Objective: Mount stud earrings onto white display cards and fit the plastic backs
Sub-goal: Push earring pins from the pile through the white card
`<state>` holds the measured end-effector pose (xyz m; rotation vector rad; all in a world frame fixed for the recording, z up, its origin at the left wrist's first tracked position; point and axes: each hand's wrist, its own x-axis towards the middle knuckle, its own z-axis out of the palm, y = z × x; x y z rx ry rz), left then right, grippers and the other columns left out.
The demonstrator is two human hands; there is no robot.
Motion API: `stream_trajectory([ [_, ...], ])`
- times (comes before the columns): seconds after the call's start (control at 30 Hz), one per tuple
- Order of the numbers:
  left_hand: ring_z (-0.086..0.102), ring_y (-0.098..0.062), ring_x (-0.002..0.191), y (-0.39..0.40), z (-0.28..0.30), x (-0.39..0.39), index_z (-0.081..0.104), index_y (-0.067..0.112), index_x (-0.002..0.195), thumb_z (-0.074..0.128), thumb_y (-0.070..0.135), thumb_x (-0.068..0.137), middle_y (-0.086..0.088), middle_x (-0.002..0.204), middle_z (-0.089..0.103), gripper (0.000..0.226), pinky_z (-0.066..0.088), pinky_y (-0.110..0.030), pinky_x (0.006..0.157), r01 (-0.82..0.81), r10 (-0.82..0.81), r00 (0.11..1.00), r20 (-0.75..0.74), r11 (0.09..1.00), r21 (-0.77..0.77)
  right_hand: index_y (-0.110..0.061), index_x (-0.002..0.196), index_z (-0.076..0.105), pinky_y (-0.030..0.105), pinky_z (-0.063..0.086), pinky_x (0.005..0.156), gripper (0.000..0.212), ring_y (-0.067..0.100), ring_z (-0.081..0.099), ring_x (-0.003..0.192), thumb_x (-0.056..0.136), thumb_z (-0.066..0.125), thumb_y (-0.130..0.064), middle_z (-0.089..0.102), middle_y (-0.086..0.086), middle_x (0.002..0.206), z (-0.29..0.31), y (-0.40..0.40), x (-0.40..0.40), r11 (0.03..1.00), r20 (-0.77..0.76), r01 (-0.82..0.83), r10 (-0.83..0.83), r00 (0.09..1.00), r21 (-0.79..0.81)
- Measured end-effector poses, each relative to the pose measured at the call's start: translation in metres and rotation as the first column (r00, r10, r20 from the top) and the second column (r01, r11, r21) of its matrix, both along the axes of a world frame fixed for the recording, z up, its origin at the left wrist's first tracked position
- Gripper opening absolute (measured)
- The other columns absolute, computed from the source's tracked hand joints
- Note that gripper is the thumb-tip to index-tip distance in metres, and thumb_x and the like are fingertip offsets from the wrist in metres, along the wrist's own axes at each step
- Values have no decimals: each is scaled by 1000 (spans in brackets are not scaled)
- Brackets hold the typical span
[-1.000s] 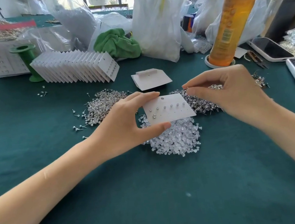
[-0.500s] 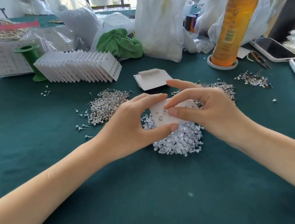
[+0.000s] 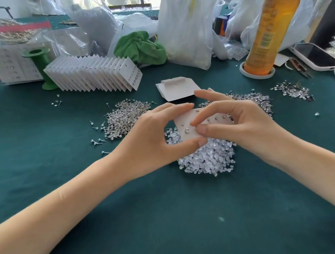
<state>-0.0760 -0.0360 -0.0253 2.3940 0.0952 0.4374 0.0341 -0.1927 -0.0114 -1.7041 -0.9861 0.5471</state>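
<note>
My left hand [image 3: 153, 137] pinches a white display card [image 3: 188, 135] by its left edge, thumb below and forefinger on top. Several studs sit in a row across the card. My right hand [image 3: 241, 123] is over the card's middle, thumb and forefinger pinched together on its face; whether a stud is between them is hidden. Under the card lies a heap of clear plastic backs [image 3: 207, 159]. Loose stud earrings lie in piles at the left [image 3: 124, 117] and behind my right hand [image 3: 253, 99].
A fanned row of filled cards [image 3: 94, 74] leans at back left by a green spool [image 3: 38, 67]. Blank cards [image 3: 175, 89] lie past my hands. An orange bottle [image 3: 270, 24], phones [image 3: 313, 55], a green cloth [image 3: 140, 48] and plastic bags crowd the back.
My right hand came in from the stud pile at the right and now pinches over the card's middle. My left hand kept the card nearly still.
</note>
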Motion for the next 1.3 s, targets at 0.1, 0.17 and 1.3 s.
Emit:
stream_trajectory([
  [0.1, 48, 14, 110, 2, 0, 0, 53, 23, 133, 68, 53, 73, 21, 121, 55, 70, 32, -4, 93, -5, 5, 1000, 1, 1000, -9, -36, 84, 76, 39, 22, 117, 16, -13, 28, 134, 75, 76, -22, 45, -18, 142, 1, 0, -1, 1000, 1, -19, 19, 1000, -5],
  [0.17, 48, 13, 110, 2, 0, 1, 52, 23, 133, 67, 57, 72, 22, 121, 55, 72, 33, -5, 92, -8, 8, 1000, -3, 1000, -5, -36, 90, 76, 42, 22, 117, 19, -13, 28, 134, 78, 74, -22, 46, -18, 142, 0, -1, 0, 1000, 11, -29, 29, 1000, 5],
  [1.3, 53, -9, 105, -13, 4, -2, 54, 14, 130, 58, 49, 71, 10, 115, 56, 69, 40, -28, 98, -194, 170, 955, 242, 978, 79, -12, 107, 60, 24, 55, 51, 33, 21, 73, 70, 76, 70, -16, 76, 5, 83, -5, 5, -44, 950, -479, 199, -62, 876, 240],
])
